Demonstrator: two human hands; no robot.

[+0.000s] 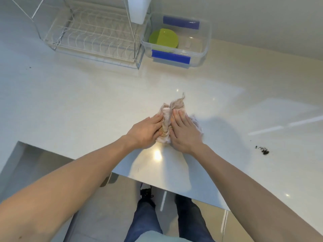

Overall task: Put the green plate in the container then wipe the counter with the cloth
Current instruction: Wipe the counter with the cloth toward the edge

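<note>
Pressing the bunched cloth (167, 117) mid-frame on the bench (87, 102), left hand (145, 132) and right hand (186, 135) have straight fingers (181, 117); green plate (163, 39) lies in the container (208, 37), upper frame. Bunching may miss the crumbs (264, 150), right.

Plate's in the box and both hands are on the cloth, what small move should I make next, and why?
Probably slide the bunched pinkish cloth rightward toward the dark crumbs on the white counter. The round green plate already sits in the clear plastic container, and the left hand and right hand press the cloth.
</note>
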